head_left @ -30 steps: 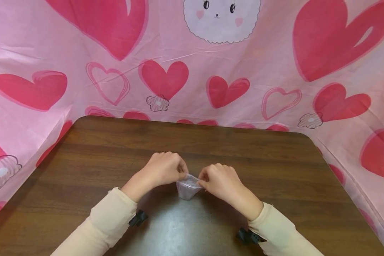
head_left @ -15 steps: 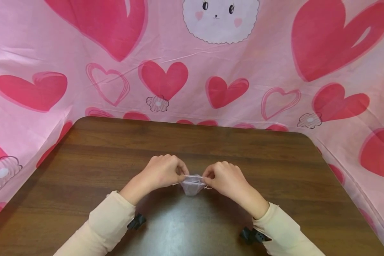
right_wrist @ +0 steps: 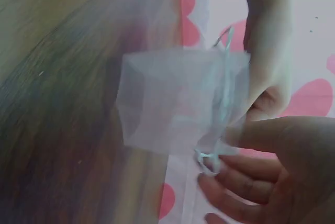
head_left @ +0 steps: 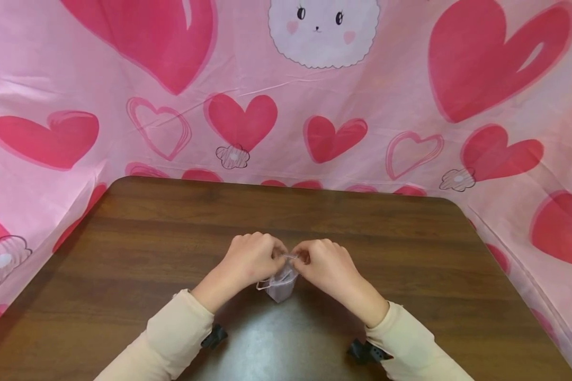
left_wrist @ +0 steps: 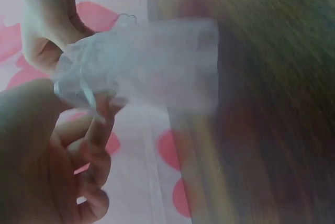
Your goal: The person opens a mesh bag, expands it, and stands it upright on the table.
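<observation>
A small sheer whitish organza drawstring pouch (head_left: 280,292) hangs by its top from both hands, just above or touching the table; I cannot tell which. Its left top edge is pinched between thumb and fingers of my left hand (head_left: 251,257). My right hand (head_left: 328,264) pinches the same rim from the right, close beside the left. In the right wrist view the pale drawstring (right_wrist: 226,85) runs across the pouch near its mouth, with a loop hanging by the right fingers. The left wrist view has the see-through pouch body (left_wrist: 172,67) blurred, and nothing distinct shows inside.
A dark brown wooden table (head_left: 186,211) lies beneath both hands. Behind it and along its sides hangs a pink cloth (head_left: 286,79) printed with red hearts. Dark camera mounts (head_left: 214,336) sit at both wrists.
My hands drew slightly apart, then came close together at the pouch's mouth. The pouch's opening has narrowed and turned, and a string loop now sticks out at its left.
</observation>
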Available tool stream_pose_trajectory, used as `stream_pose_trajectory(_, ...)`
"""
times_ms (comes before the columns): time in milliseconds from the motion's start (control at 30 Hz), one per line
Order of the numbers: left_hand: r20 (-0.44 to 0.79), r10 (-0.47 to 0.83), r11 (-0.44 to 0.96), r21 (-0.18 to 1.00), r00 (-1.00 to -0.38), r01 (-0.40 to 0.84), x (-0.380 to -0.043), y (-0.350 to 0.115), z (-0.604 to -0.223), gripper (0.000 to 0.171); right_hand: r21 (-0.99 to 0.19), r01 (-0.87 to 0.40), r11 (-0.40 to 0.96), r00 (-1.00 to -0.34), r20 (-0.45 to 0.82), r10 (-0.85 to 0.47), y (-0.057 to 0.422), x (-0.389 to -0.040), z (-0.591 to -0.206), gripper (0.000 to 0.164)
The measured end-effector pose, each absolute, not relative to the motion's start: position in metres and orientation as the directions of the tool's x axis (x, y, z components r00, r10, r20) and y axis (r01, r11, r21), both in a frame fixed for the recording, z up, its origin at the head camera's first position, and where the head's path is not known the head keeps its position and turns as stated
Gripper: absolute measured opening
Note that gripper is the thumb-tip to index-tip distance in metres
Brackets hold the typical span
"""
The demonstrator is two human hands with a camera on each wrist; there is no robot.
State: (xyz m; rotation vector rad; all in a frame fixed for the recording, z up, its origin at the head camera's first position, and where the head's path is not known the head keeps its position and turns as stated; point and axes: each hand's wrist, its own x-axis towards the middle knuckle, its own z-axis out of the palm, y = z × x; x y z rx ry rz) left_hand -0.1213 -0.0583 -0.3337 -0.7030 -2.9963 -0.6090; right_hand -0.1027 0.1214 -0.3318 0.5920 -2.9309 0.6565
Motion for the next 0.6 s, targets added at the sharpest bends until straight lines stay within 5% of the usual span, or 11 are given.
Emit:
stream_pose_trajectory(333,0.148,0.317,0.859,0.374,-0.937,0.350,-0.121,-0.061,-0.334,0.008,-0.405,-0.281,0.870,-0.952,0.006,-0.305,0.120,-0.100,-0.328,0.010)
stream_pose_trajectory(600,0.118,0.331,0.862,0.365,-0.936,0.351,-0.122,-0.068,-0.329,0.010,-0.419,-0.248,0.874,-0.965,0.028,-0.261,0.130,-0.103,-0.322,0.005)
